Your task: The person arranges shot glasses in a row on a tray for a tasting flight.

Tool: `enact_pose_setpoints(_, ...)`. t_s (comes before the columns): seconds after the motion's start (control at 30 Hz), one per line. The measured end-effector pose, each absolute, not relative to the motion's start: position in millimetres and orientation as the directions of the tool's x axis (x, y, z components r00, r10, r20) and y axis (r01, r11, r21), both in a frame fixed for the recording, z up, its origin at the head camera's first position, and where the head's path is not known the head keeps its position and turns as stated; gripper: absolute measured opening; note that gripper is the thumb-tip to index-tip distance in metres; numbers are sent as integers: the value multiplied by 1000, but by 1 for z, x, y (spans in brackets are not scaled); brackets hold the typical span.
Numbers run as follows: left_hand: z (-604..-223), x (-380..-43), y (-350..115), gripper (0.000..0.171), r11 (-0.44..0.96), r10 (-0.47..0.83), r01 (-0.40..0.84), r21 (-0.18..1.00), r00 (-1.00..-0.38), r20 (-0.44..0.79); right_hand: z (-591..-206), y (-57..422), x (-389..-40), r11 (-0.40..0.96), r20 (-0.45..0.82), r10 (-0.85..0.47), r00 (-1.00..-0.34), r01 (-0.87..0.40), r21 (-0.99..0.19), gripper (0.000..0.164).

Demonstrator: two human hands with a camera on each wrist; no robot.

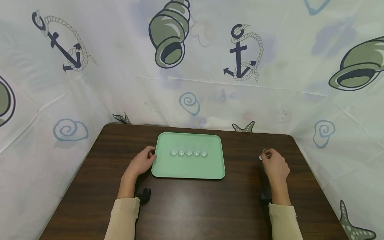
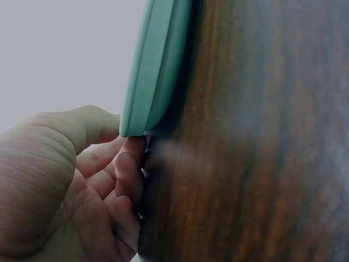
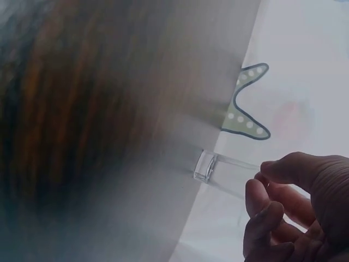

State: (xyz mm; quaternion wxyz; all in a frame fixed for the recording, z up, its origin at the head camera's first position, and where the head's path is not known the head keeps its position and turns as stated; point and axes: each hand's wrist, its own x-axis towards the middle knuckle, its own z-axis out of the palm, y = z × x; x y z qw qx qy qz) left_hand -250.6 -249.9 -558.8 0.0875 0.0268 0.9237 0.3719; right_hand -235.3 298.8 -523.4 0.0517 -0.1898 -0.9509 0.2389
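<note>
A light green rectangular tray (image 1: pixel 189 168) lies on the brown table. Several small clear shot glasses (image 1: pixel 189 152) stand on it in a straight row. At the tray's left edge my left hand (image 1: pixel 143 162) pinches the rim, thumb on the upper side and curled fingers at the underside, as the left wrist view shows. Off to the right of the tray, my right hand (image 1: pixel 274 166) holds another clear shot glass (image 3: pixel 205 166) between thumb and fingertips near its upper end. Its thick base points down, close over the tabletop; the fingers partly cover the glass.
The dark wood-grain table (image 1: pixel 186 210) has rounded back corners. A white sheet (image 1: pixel 207 66) printed with anchors, shells and starfish hangs behind it and along both sides. A dark device is strapped at each wrist, below light yellow sleeves (image 1: pixel 124 216).
</note>
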Motion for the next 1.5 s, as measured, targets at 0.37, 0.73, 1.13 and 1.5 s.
enact_pose_setpoints(0.37, -558, -250, -250, 45, 723, 115, -12, 690, -984, -137, -525, 296, -237, 807, 28, 417, -908, 356, -472, 33)
enact_pose_setpoints(0.73, -557, -250, -249, 45, 720, 117, -12, 694, -983, -138, -525, 295, -235, 774, 46, 445, -894, 358, -523, 35)
enact_pose_setpoints(1.13, -558, -249, -249, 45, 723, 108, -20, 690, -984, -142, -523, 286, -229, 729, 101, 469, -877, 320, -605, 37)
enact_pose_setpoints(1.5, -557, -248, -248, 44, 718, 107, -22, 696, -984, -141, -526, 270, -228, 704, 116, 448, -887, 270, -657, 37)
